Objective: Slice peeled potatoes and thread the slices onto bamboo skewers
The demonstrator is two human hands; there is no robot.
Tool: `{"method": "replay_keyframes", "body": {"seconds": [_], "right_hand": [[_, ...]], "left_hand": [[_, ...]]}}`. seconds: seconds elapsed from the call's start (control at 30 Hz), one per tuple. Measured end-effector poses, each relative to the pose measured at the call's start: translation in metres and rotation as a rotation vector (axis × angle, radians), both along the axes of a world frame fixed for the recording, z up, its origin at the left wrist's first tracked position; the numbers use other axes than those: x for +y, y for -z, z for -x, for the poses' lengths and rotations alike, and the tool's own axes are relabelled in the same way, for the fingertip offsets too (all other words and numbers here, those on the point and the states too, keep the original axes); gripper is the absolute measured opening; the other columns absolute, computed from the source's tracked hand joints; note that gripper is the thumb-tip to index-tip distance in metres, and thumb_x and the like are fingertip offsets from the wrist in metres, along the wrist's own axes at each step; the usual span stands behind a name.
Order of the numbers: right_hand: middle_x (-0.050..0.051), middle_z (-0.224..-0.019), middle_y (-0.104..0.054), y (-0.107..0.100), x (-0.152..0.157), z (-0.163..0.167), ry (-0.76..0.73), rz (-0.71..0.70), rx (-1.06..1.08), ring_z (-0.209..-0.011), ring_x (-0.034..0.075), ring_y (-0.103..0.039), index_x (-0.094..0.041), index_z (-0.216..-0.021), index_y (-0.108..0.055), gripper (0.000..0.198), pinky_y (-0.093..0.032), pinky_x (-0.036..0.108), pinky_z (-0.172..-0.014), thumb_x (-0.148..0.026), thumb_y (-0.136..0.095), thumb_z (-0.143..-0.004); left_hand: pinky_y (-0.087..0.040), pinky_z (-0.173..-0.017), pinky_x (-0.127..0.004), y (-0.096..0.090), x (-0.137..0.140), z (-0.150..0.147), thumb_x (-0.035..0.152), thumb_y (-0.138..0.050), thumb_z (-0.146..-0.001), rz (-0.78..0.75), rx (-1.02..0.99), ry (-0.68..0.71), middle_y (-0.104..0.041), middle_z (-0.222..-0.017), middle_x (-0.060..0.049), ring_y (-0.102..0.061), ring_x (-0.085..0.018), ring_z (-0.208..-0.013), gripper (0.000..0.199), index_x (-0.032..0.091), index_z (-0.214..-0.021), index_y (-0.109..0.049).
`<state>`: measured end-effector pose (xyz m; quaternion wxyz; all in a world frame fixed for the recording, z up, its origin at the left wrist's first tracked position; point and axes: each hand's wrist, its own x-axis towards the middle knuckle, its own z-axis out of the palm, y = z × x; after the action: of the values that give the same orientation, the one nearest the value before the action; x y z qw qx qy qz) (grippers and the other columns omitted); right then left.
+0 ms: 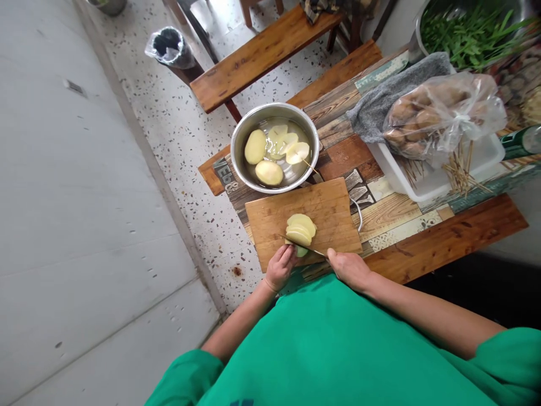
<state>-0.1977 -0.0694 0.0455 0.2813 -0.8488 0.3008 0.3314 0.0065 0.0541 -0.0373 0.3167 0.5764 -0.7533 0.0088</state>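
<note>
On a wooden cutting board (270,217) lies a potato (301,230) cut into several thin, overlapping slices. My right hand (349,269) is closed around the handle of a knife (310,249), whose blade points left and lies at the near side of the slices. My left hand (282,267) is at the left near edge of the potato, fingers bent together against it beside the blade. What the left fingertips press on is partly hidden by the knife. Beyond the board, a metal basin (239,163) holds water, two peeled potatoes (256,146) and several pale slices, one on a thin stick.
To the right, a white plastic tray (393,172) bears a grey cloth (363,115), a bag of brown potatoes (426,115) and wooden skewers (462,169). Behind it stands a bowl of greens (465,34). Benches (262,53) flank the table; a lined bin (173,48) stands on the floor.
</note>
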Motion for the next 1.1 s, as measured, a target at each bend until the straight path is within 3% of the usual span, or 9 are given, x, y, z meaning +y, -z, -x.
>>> {"method": "replay_keyframes", "body": {"seconds": [0.1,0.27,0.37,0.77,1.1], "right_hand": [[0.010,-0.081,-0.069,-0.018,-0.006,0.000,0.007,-0.001,-0.015,-0.076,0.023,-0.069,-0.012,-0.104,-0.050,0.020,-0.039,0.027,-0.057,-0.017,-0.033,-0.096],[0.010,-0.086,-0.068,-0.064,-0.003,-0.001,-0.039,0.038,0.041,-0.078,0.024,-0.069,-0.014,-0.101,-0.051,0.025,-0.034,0.029,-0.053,-0.010,-0.028,-0.094],[0.010,-0.082,-0.068,-0.079,0.001,0.000,-0.053,0.040,0.047,-0.074,0.023,-0.068,-0.014,-0.098,-0.052,0.024,-0.032,0.028,-0.052,-0.008,-0.029,-0.093],[0.007,-0.065,-0.063,-0.073,0.010,0.010,-0.061,0.156,-0.055,-0.059,0.015,-0.063,-0.015,-0.087,-0.049,0.013,-0.031,0.023,-0.050,-0.007,-0.039,-0.089],[0.012,-0.079,-0.069,-0.074,0.003,0.001,-0.067,0.016,0.083,-0.074,0.023,-0.070,-0.013,-0.096,-0.051,0.018,-0.039,0.026,-0.053,-0.006,-0.035,-0.091]], "left_hand": [[-0.059,-0.088,-0.036,0.000,0.001,0.000,0.014,-0.066,-0.085,-0.020,0.015,-0.003,-0.067,-0.104,-0.013,-0.061,-0.026,-0.112,0.034,0.010,-0.118,-0.059],[-0.058,-0.091,-0.039,0.000,0.005,-0.002,0.011,-0.063,-0.085,-0.019,0.011,-0.003,-0.067,-0.105,-0.013,-0.058,-0.027,-0.117,0.025,0.011,-0.110,-0.062],[-0.058,-0.091,-0.039,0.000,0.007,-0.001,0.015,-0.061,-0.088,-0.059,-0.006,-0.010,-0.067,-0.102,-0.012,-0.060,-0.027,-0.115,0.015,0.014,-0.102,-0.064],[-0.058,-0.088,-0.040,-0.001,0.008,-0.001,0.012,-0.060,-0.088,-0.073,0.010,-0.014,-0.067,-0.101,-0.012,-0.060,-0.027,-0.113,0.008,0.014,-0.093,-0.065],[-0.056,-0.094,-0.041,0.008,0.013,-0.002,0.014,-0.060,-0.088,-0.078,0.054,-0.009,-0.067,-0.107,-0.012,-0.058,-0.026,-0.118,0.019,0.016,-0.106,-0.064]]}}
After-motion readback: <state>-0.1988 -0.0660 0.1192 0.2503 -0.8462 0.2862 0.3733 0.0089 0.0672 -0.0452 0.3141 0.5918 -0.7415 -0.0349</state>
